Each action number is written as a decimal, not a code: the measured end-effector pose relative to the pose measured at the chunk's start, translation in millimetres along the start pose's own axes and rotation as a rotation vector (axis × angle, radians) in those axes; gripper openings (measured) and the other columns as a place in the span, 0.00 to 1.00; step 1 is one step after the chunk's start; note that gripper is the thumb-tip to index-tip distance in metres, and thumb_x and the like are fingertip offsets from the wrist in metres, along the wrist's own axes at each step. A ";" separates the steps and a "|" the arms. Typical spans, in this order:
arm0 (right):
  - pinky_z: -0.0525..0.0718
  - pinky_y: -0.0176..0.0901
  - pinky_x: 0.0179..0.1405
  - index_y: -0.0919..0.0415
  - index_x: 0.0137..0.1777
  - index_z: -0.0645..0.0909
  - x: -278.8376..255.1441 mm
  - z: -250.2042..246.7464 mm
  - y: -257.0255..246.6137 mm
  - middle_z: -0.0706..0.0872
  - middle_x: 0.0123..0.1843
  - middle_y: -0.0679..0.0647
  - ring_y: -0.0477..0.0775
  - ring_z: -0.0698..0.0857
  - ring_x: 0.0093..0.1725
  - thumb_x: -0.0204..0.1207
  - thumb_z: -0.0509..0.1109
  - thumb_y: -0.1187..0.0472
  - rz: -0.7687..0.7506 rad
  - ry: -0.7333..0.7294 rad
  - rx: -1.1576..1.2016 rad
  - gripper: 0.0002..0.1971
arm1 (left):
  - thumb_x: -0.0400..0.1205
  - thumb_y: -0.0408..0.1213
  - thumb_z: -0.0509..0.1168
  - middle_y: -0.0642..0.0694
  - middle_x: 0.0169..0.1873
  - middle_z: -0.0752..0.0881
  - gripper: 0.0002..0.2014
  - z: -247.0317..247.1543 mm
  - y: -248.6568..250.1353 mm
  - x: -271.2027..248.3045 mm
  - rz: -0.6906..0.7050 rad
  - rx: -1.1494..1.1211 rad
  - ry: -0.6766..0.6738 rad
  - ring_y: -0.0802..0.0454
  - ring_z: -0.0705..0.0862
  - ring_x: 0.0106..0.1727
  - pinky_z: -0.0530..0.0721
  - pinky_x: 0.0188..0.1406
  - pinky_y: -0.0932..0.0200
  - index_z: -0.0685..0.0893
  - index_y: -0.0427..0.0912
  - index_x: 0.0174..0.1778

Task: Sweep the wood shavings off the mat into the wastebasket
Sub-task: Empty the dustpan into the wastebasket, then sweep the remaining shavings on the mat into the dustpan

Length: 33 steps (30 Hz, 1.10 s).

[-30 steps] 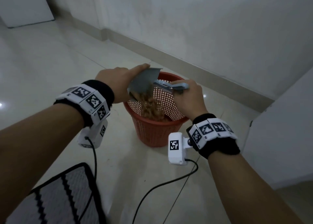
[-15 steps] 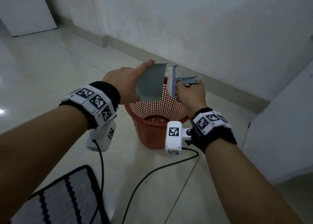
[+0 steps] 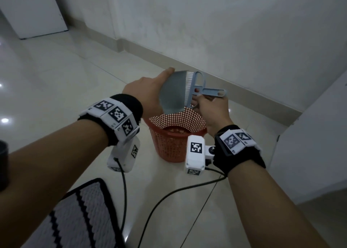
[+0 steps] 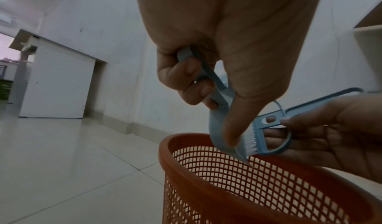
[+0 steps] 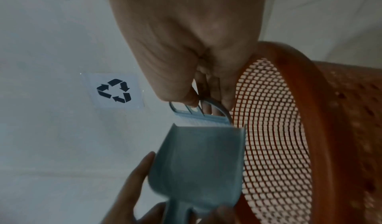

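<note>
My left hand (image 3: 144, 92) grips the handle of a small blue-grey dustpan (image 3: 172, 92), tilted steeply with its lip pointing down over the orange mesh wastebasket (image 3: 174, 146). My right hand (image 3: 212, 107) holds a small blue hand brush (image 3: 199, 88) by its handle, white bristles pressed against the pan's inner face. Brown wood shavings (image 3: 174, 130) lie at the basket's bottom. In the left wrist view the dustpan (image 4: 217, 124) and brush (image 4: 266, 132) hang just above the basket rim (image 4: 165, 147). The pan (image 5: 198, 162) looks empty in the right wrist view.
The striped grey-and-black mat (image 3: 75, 216) lies on the tiled floor at the lower left. Black cables (image 3: 169, 195) trail across the floor near the basket. A white wall and skirting run behind it; a white cabinet (image 3: 315, 154) stands at the right.
The shavings have dropped from the pan into the basket. Both hands have risen, and the brush has turned upright and moved against the pan's inside.
</note>
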State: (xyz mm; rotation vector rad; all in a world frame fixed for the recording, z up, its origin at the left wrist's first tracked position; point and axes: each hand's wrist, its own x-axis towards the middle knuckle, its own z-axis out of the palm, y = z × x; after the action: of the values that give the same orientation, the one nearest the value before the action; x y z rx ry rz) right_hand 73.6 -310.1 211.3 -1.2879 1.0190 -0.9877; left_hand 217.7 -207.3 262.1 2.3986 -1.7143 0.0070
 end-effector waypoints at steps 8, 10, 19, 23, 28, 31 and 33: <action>0.90 0.50 0.50 0.53 0.48 0.87 -29.0 25.4 -8.8 0.92 0.43 0.48 0.49 0.92 0.45 0.74 0.70 0.55 -0.046 0.085 0.018 0.07 | 0.74 0.49 0.74 0.39 0.57 0.83 0.53 -14.5 -27.7 -31.6 -0.070 0.057 0.038 0.38 0.83 0.52 0.85 0.42 0.47 0.41 0.61 0.84; 0.90 0.48 0.48 0.57 0.49 0.86 -43.8 39.6 -12.1 0.93 0.46 0.52 0.50 0.92 0.45 0.79 0.68 0.64 -0.021 -0.029 0.097 0.06 | 0.74 0.49 0.74 0.38 0.57 0.84 0.52 -20.3 -35.1 -43.2 -0.100 0.043 0.029 0.38 0.83 0.53 0.85 0.44 0.47 0.42 0.60 0.84; 0.91 0.43 0.43 0.63 0.48 0.86 -122.6 146.0 -5.7 0.91 0.41 0.55 0.48 0.89 0.39 0.81 0.68 0.66 0.049 -0.470 0.183 0.05 | 0.72 0.46 0.78 0.42 0.63 0.84 0.55 -59.5 -125.9 -173.3 -0.448 -0.055 0.079 0.42 0.85 0.59 0.84 0.55 0.46 0.44 0.66 0.83; 0.90 0.42 0.43 0.67 0.48 0.87 -175.0 195.7 5.1 0.91 0.42 0.58 0.49 0.90 0.38 0.80 0.70 0.66 0.058 -0.765 0.118 0.05 | 0.71 0.45 0.79 0.45 0.56 0.83 0.54 -78.4 -163.9 -263.0 -0.653 -0.080 0.087 0.43 0.84 0.54 0.81 0.55 0.50 0.47 0.66 0.83; 0.91 0.47 0.43 0.69 0.48 0.87 -258.8 245.5 31.8 0.91 0.42 0.62 0.53 0.89 0.37 0.77 0.72 0.66 0.069 -1.108 0.013 0.06 | 0.68 0.47 0.81 0.46 0.49 0.81 0.56 -79.4 -188.0 -394.0 -0.939 -0.101 0.056 0.46 0.80 0.47 0.79 0.51 0.53 0.49 0.66 0.83; 0.92 0.50 0.44 0.68 0.46 0.87 -305.7 257.3 55.1 0.92 0.41 0.62 0.58 0.91 0.40 0.78 0.73 0.62 0.020 -1.320 -0.113 0.07 | 0.68 0.47 0.81 0.47 0.51 0.79 0.56 -63.0 -180.7 -470.3 -1.082 -0.149 -0.001 0.47 0.79 0.48 0.76 0.50 0.54 0.48 0.67 0.83; 0.92 0.52 0.46 0.65 0.44 0.88 -334.5 255.2 72.1 0.92 0.38 0.58 0.54 0.91 0.39 0.78 0.73 0.58 -0.043 -1.458 -0.233 0.09 | 0.69 0.46 0.81 0.47 0.51 0.78 0.56 -48.0 -166.9 -515.3 -1.161 -0.188 -0.030 0.47 0.78 0.47 0.76 0.49 0.54 0.48 0.67 0.83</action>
State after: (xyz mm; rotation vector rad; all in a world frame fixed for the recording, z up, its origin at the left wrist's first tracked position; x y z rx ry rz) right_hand 231.1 82.7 155.8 -1.7202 -0.0597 0.2009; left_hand 209.3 335.1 224.0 2.8285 -0.1138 -0.3275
